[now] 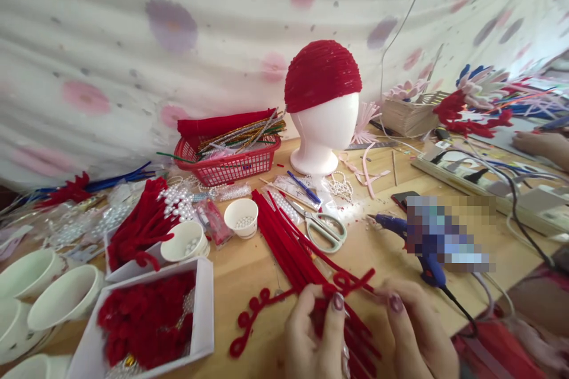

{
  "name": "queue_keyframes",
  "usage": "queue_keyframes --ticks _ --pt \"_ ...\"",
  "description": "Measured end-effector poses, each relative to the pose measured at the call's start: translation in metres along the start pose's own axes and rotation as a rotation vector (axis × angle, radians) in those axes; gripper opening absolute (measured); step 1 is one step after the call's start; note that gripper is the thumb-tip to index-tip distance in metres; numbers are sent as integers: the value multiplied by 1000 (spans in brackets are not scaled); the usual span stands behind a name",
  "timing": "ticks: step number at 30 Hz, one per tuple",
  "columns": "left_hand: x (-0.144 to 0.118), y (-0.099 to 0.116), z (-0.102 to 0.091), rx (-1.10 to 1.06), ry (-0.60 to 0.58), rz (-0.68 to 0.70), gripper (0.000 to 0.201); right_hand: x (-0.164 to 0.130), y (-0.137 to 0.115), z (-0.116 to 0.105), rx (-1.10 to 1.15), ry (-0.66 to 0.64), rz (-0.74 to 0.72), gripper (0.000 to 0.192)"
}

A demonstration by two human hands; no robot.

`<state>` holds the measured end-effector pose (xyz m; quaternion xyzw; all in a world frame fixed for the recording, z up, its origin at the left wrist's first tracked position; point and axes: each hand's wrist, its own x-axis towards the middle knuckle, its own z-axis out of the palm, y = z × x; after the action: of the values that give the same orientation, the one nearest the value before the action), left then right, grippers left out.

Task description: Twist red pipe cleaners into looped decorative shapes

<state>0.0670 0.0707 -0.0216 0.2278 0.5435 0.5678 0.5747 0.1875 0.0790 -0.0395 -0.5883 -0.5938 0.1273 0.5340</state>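
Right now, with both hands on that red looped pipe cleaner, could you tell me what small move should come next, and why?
Probably curl the next loop: the left hand and right hand pinch the red pipe cleaner beside its last loop, and a straight tail remains.

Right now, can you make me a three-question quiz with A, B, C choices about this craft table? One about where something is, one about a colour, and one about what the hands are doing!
1. Where do the scissors lie?
A. In the red basket
B. On the table, right of the loose red pipe cleaners
C. On the foam head

2. What colour is the cap on the foam head?
A. Red
B. Blue
C. White

3. What are the left hand and right hand doing?
A. Resting flat
B. Holding the glue gun
C. Pinching a curled red pipe cleaner

Answers: B, the scissors lie flat beside the stems; A, the cap is red; C, fingertips of both hands grip the curl.
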Motion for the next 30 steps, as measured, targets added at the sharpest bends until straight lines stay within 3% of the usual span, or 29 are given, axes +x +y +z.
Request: queue_keyframes --ticks 2,4,11,15,21,27,30 --pt "-3 17 -9 -39 -74 -17 50 1 -12 8 241 -158 224 38" --pt "-5 29 -19 -56 -156 -41 50 1 -22 16 439 -308 327 49" --pt "-13 38 -49 -14 -324 -24 39 -7 -52 35 729 -461 340 41" --pt "-17 42 -58 -47 -355 2 33 -12 -62 40 875 -436 350 44" --pt "-12 52 -70 -60 -439 43 30 -8 -61 41 853 -360 418 50" --pt "-15 50 -69 66 -349 79 33 -11 -54 42 782 -380 402 49" --pt "-19 47 -70 122 -360 64 34 -19 -53 43 781 -372 420 50"
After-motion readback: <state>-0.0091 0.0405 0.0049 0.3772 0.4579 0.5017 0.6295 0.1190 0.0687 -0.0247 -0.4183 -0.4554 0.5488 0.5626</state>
